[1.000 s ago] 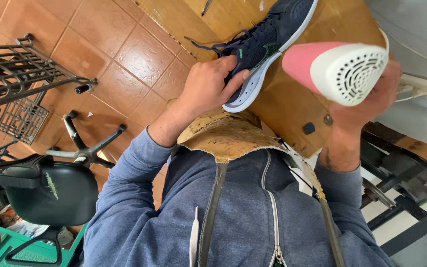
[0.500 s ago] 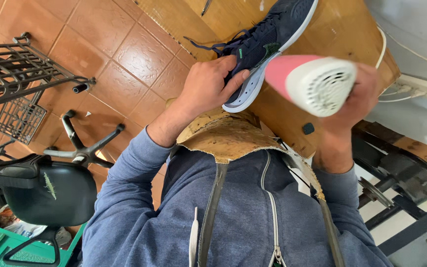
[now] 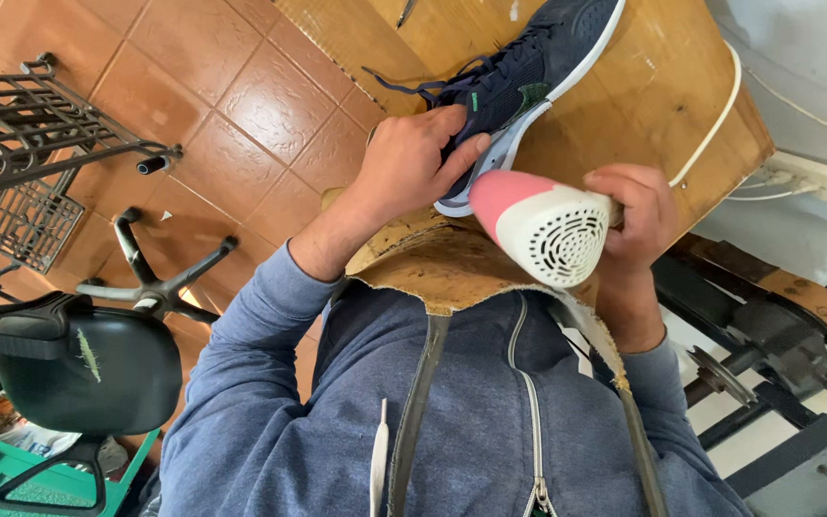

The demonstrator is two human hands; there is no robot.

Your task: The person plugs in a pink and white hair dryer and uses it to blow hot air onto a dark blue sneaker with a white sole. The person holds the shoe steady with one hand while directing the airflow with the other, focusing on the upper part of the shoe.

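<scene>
Sneaker [image 3: 528,67], navy knit upper, pale sole, laces loose; lies on its side on the wooden bench top [image 3: 643,105], heel end toward the person. Left hand [image 3: 413,168] wrapped over the heel and collar, pinning it down. Right hand [image 3: 638,215] closed around the handle of a pink-and-white hair dryer [image 3: 538,225], barrel end close to the heel sole. White cord [image 3: 720,105] trails over the bench edge. Judged light, soft and yielding in the upper, firmer at the sole; best gripped at the heel counter or midsole. Leather apron [image 3: 442,263] below.
</scene>
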